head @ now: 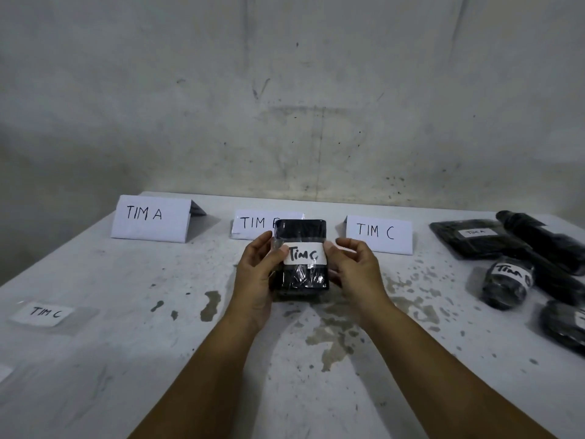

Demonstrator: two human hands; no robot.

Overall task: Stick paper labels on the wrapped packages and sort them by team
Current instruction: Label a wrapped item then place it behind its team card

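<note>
A black wrapped package (300, 280) stands upright at the table's middle, held between both hands. A white paper label (304, 254) reading "TIM C" lies across its front under clear tape. My left hand (258, 274) grips the package's left side, thumb on the label's left end. My right hand (354, 270) holds the right side, thumb at the label's right end. Three folded paper signs stand behind: "TIM A" (152, 221), "TIM B" (253, 224) partly hidden by the package, and "TIM C" (378, 233).
A loose "TIM C" label (47, 313) on clear tape lies at the left of the stained white table (158, 359). Several black wrapped packages (506, 280), some labelled, lie at the right edge. A grey wall stands close behind the table.
</note>
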